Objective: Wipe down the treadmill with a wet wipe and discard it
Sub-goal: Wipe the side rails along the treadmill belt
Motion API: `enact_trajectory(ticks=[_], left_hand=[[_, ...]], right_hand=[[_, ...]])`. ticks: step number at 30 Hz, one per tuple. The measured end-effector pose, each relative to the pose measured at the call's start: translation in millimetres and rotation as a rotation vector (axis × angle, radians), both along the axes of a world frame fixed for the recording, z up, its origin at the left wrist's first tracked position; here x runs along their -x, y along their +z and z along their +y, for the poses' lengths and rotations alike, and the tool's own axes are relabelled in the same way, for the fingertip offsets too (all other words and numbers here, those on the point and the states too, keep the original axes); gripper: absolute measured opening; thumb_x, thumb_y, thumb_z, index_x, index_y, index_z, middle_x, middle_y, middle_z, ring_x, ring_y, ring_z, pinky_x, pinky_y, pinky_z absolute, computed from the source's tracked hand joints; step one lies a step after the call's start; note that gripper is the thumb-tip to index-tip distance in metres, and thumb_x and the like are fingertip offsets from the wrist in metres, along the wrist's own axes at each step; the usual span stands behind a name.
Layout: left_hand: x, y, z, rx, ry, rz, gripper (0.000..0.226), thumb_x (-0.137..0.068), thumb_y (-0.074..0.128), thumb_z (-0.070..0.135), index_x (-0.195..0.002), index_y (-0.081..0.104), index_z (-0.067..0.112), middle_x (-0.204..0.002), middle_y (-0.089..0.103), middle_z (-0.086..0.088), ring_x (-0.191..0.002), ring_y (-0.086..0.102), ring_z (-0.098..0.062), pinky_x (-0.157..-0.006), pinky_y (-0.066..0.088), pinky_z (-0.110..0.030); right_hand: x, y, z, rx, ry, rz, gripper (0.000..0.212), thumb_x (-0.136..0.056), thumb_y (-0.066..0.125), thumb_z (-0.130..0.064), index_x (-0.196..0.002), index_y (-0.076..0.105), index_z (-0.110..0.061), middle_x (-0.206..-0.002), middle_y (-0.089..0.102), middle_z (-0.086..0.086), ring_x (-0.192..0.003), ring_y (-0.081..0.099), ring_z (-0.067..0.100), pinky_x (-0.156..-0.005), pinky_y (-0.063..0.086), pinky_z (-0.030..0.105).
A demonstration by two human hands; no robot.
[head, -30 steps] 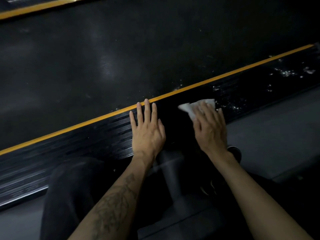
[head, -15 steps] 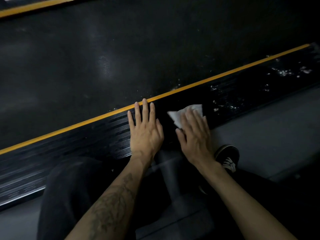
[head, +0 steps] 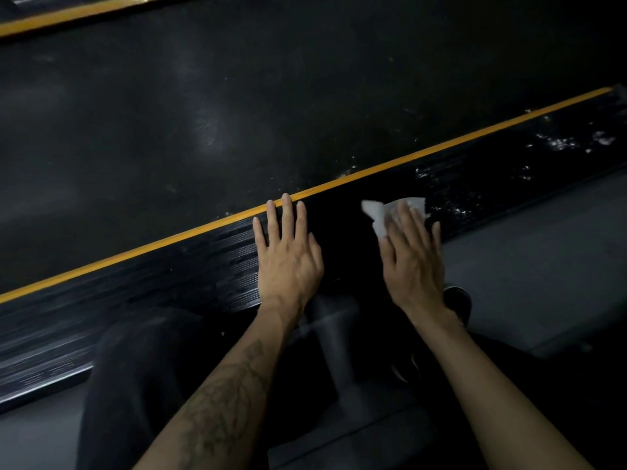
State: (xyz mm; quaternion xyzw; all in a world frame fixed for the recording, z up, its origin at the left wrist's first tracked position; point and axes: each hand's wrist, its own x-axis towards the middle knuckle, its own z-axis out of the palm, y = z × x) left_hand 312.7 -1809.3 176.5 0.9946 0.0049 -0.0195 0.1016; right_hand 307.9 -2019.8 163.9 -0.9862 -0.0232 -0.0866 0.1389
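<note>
The treadmill's black ribbed side rail (head: 190, 266) runs diagonally across the view, edged by a yellow stripe (head: 424, 154) next to the dark running belt (head: 237, 113). My left hand (head: 288, 256) rests flat on the rail, fingers straight, tips at the yellow stripe. My right hand (head: 414, 252) presses a white wet wipe (head: 383, 212) onto the rail with flat fingers; the wipe sticks out past my fingertips. White specks (head: 556, 144) dot the rail to the right of the wipe.
A grey floor (head: 543, 266) lies to the right of the rail. My dark-trousered knee (head: 135, 368) and a black shoe (head: 458, 300) are below the hands. A second yellow stripe (head: 68, 11) marks the belt's far edge at top left.
My right hand slid the wipe left along the rail, then back right toward the specks. My left hand stayed flat in the same place.
</note>
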Motion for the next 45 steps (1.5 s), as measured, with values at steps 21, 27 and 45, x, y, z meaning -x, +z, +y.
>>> enact_trajectory(ticks=[21,27,45], left_hand=[[1,-3,-1,-0.024,-0.001,-0.032,0.064,-0.105,0.015,0.037,-0.164,0.019,0.013,-0.173,0.007,-0.011,-0.160,-0.003,-0.032,-0.128,0.003,-0.056],[2,-4,0,0.003,-0.019,-0.042,0.062,-0.106,0.017,0.036,-0.164,0.018,0.017,-0.173,0.007,-0.009,-0.160,-0.004,-0.030,-0.128,0.002,-0.058],[-5,2,-30,0.066,-0.033,-0.009,0.060,-0.108,0.019,0.042,-0.162,0.026,0.016,-0.172,0.011,-0.012,-0.160,-0.002,-0.031,-0.126,-0.005,-0.059]], right_hand=[[18,1,1,0.074,0.079,-0.006,0.057,-0.108,0.031,-0.048,-0.158,0.039,-0.024,-0.168,0.028,0.011,-0.156,0.023,0.029,-0.126,0.009,0.059],[38,-7,42,0.034,0.114,-0.035,0.063,-0.106,0.035,-0.049,-0.158,0.039,-0.013,-0.167,0.028,0.014,-0.156,0.024,0.031,-0.125,0.016,0.058],[28,-8,1,0.002,-0.061,-0.011,0.060,-0.107,0.030,-0.049,-0.161,0.033,-0.021,-0.170,0.022,0.007,-0.158,0.015,0.024,-0.126,0.012,0.058]])
